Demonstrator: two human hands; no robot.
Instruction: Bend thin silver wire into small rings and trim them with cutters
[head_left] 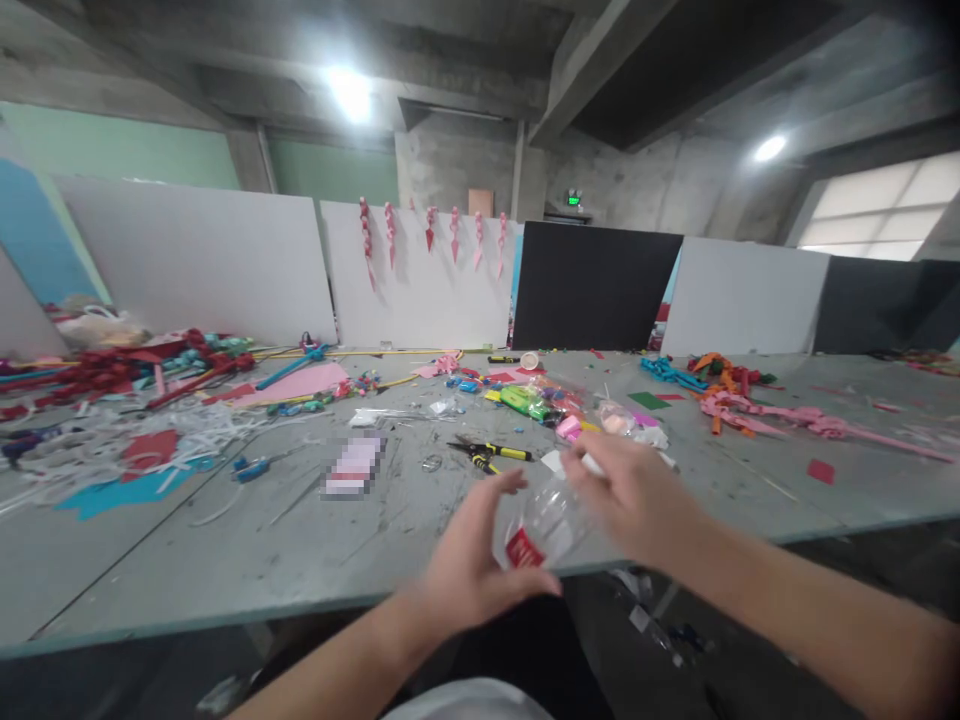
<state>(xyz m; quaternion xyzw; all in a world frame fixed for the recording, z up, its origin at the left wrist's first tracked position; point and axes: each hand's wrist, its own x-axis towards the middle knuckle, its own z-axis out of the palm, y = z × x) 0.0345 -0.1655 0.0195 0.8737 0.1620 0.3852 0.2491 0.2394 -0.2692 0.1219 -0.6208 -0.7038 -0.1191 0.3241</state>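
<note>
A clear plastic container or wrapper (pixel 559 515) with a red label is between my hands at the table's front edge. Its exact kind is blurred. My right hand (pixel 626 490) has its fingers closed on the upper right part of it. On the other side, my left hand (pixel 476 550) is cupped with thumb and fingers apart, close around the labelled end; whether it touches cannot be made out. Just beyond lie yellow-and-black pliers (pixel 491 453) and a white piece of paper or plastic (pixel 553 462), partly hidden by my right hand.
Colourful plastic packets (pixel 525 402) lie beyond my hands. To the left are white strips (pixel 217 425), a blue-handled tool (pixel 251 468) and red bundles (pixel 127 370). Pink twisted pieces (pixel 814 420) lie right. White and black panels (pixel 596 285) stand along the table's back.
</note>
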